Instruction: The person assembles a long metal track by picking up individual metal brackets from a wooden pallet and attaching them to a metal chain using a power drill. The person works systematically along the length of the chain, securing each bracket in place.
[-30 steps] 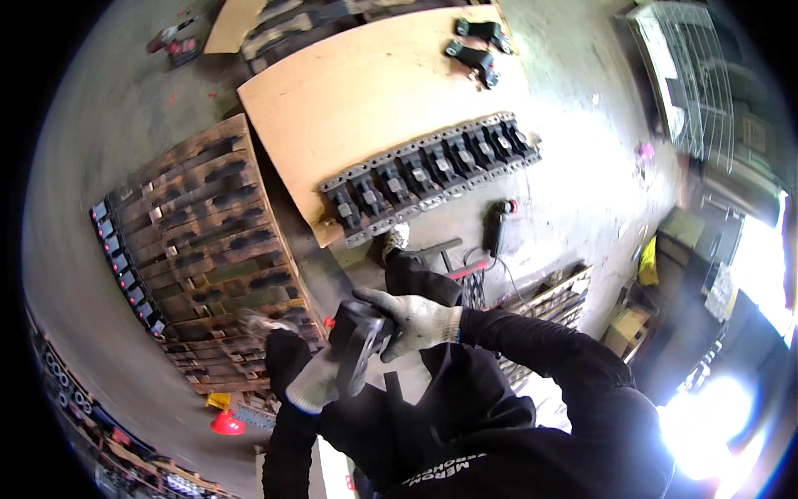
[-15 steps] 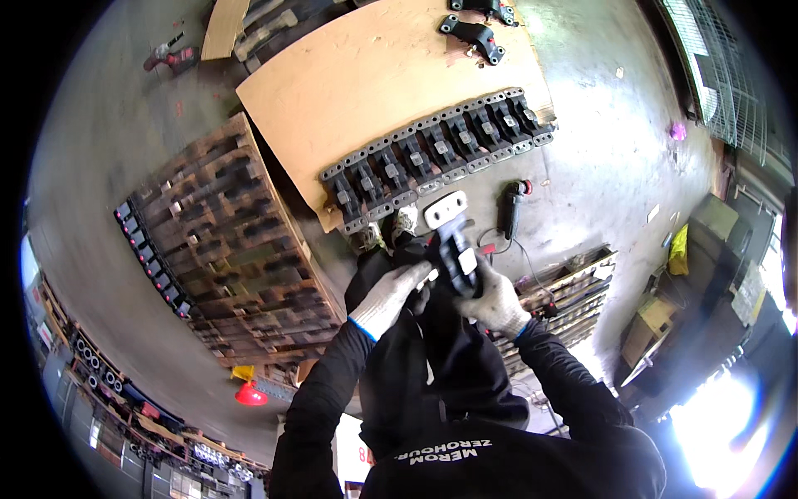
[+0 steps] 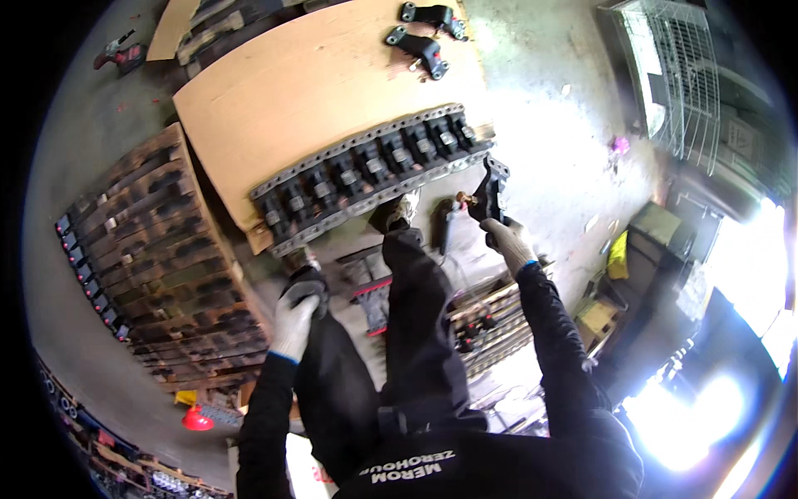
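Half a second ago both hands were at the bracket in front of the legs; now only the right hand (image 3: 512, 242) has the bracket (image 3: 489, 195), carried forward and out to the right. The left hand (image 3: 292, 323) has come away and is down by the left leg (image 3: 334, 366). The row (image 3: 347, 175) lies along the near edge of the board (image 3: 291, 96) as before, and the two loose brackets (image 3: 420, 51) remain at its far right.

The right fingers are clamped on the bracket's near end; its body extends forward beyond them, the holed end near the row's right end. The grinder (image 3: 450, 224) shows just left of the bracket. The left fingers are blurred and curled; I cannot tell whether they grip anything.
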Tool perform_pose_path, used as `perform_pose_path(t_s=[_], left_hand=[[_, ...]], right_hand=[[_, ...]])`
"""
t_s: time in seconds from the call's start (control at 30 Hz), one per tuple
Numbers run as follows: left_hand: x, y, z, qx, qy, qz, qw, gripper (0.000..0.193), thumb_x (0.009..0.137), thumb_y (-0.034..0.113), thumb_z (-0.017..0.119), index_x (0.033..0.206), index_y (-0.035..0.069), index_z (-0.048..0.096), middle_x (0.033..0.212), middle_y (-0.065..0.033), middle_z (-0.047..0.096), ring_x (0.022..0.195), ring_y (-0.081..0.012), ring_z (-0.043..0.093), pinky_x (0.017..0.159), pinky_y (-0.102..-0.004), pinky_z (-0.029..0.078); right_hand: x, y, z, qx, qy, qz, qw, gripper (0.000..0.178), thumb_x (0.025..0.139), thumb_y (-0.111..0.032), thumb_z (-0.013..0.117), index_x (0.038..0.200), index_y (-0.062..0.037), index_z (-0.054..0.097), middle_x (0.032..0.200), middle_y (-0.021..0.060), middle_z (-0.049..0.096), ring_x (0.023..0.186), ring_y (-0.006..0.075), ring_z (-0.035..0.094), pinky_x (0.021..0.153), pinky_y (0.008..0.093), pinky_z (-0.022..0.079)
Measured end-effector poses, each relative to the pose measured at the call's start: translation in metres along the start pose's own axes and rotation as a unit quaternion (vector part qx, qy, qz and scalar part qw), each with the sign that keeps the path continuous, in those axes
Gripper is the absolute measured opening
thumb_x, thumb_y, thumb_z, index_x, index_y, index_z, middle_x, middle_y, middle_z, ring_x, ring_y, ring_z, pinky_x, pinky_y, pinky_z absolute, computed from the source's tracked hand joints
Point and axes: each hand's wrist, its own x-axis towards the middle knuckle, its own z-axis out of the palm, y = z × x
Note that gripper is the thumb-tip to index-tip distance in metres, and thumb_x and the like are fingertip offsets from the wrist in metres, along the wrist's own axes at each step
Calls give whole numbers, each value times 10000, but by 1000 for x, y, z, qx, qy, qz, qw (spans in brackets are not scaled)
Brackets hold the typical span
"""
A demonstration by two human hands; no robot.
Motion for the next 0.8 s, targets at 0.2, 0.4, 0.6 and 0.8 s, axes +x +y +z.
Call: perform_pose_path(t_s=[0.2, 0.4, 0.6, 0.8], left_hand=[[9, 1, 73, -20, 62, 1, 998, 227, 938, 13, 686, 1164, 14, 703, 1006, -70, 734, 826, -137, 681, 743, -278, 556], [34, -36, 186, -43, 88, -40, 994, 233, 944, 65, 682, 1175, 40, 704, 1013, -43, 725, 850, -129, 680, 773, -290, 569], [48, -59, 262, -88, 59, -75, 992, 209, 957, 40, 660, 1157, 2, 706, 1029, -76, 732, 884, -151, 681, 836, -301, 553], [61, -60, 265, -81, 111, -87, 987, 215, 982, 67, 636, 1184, 10, 682, 1034, -87, 733, 870, -164, 697, 836, -314, 574]], right_hand=[[141, -14, -60, -38, 18, -67, 997, 435, 788, -277, 789, 1026, 80, 719, 778, 91, 712, 679, 151, 664, 644, 297, 552], [314, -8, -113, -284, 96, -153, 942, 621, 723, -372, 817, 1116, 87, 677, 885, 194, 750, 784, 249, 742, 727, 372, 599], [397, -12, -109, -343, 28, -139, 929, 619, 733, -440, 797, 1108, 35, 666, 847, 137, 766, 783, 236, 760, 759, 365, 599], [410, 13, -85, -308, -27, -194, 931, 623, 741, -475, 760, 1162, -26, 661, 792, 121, 762, 833, 304, 763, 789, 399, 593]])
